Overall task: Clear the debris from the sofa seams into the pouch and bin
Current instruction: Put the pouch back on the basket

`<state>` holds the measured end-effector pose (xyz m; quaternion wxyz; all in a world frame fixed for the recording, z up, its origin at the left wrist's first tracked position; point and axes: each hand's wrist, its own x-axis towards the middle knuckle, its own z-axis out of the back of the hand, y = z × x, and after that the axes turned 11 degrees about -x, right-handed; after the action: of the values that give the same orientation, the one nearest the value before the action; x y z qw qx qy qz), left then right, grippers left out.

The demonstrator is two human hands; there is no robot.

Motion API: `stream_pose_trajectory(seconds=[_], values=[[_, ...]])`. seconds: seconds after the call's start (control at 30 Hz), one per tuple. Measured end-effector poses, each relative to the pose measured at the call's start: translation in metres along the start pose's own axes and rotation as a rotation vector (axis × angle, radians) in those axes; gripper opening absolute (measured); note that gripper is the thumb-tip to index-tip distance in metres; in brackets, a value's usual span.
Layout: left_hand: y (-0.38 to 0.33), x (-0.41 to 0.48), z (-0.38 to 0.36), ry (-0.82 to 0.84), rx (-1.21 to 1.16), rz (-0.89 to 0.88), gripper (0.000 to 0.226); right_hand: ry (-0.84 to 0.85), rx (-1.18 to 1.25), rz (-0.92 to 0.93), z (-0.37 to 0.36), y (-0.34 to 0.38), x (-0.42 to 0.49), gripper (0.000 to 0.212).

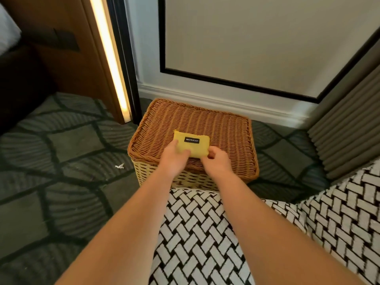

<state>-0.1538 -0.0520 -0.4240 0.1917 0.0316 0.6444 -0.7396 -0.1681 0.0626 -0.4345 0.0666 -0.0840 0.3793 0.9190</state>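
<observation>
A small yellow pouch (pixel 192 143) with a black label lies on the brown woven lid of a wicker basket (pixel 222 128) that stands on the carpet. My left hand (pixel 173 159) grips the pouch's near left edge, thumb on top. My right hand (pixel 218 161) pinches its near right corner. The sofa (pixel 195 229), covered in black-and-white herringbone fabric, fills the lower right under my forearms. A small white scrap of debris (pixel 119 166) lies on the carpet left of the basket.
Dark patterned carpet (pixel 61 161) covers the floor. A wooden panel with a lit strip (pixel 111 58) stands at the upper left. A white wall with skirting (pixel 205 95) is behind the basket. A grey ribbed curtain (pixel 345 130) hangs at the right.
</observation>
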Motion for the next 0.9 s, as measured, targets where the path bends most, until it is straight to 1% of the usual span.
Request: stream_pose_trajectory(seconds=[0.1,0.17,0.2,0.3,0.33,0.37,0.4,0.43,0.5,0.57,0.67,0.77,0.9], values=[[0.001,-0.009,0.005,0.016,0.152,-0.052,0.047,0.026,-0.067,0.019,0.005,0.001,-0.009,0.029],[-0.001,-0.021,0.012,0.029,0.287,-0.106,0.036,0.054,-0.165,0.035,0.013,0.002,-0.021,0.029],[-0.001,-0.029,0.015,0.051,0.316,-0.119,0.032,0.071,-0.232,0.046,0.017,0.003,-0.028,0.029],[-0.003,-0.068,0.025,0.116,0.356,-0.109,0.033,0.147,-0.506,0.060,0.032,0.010,-0.057,0.026],[-0.003,-0.082,0.026,0.130,0.427,-0.131,0.034,0.174,-0.669,0.072,0.037,0.011,-0.068,0.027],[-0.001,-0.098,0.026,0.132,0.524,-0.174,0.032,0.192,-0.847,0.120,0.041,0.011,-0.081,0.025],[0.002,-0.112,0.026,0.126,0.610,-0.210,0.032,0.193,-0.964,0.176,0.045,0.010,-0.096,0.025],[0.006,-0.128,0.026,0.119,0.665,-0.234,0.039,0.174,-1.032,0.240,0.050,0.005,-0.110,0.030],[0.013,-0.160,0.027,0.113,0.694,-0.248,0.056,0.159,-0.971,0.251,0.061,-0.006,-0.139,0.044],[0.016,-0.196,0.030,0.154,0.687,-0.207,0.061,0.187,-0.935,0.240,0.076,-0.019,-0.170,0.057],[0.022,-0.245,0.034,0.210,0.738,-0.144,0.061,0.267,-0.998,0.248,0.099,-0.041,-0.216,0.063],[0.020,-0.295,0.038,0.242,0.743,-0.129,0.060,0.296,-0.942,0.215,0.121,-0.067,-0.274,0.066],[0.008,-0.359,0.037,0.355,0.561,0.014,0.050,0.301,-0.956,0.163,0.147,-0.102,-0.341,0.068]])
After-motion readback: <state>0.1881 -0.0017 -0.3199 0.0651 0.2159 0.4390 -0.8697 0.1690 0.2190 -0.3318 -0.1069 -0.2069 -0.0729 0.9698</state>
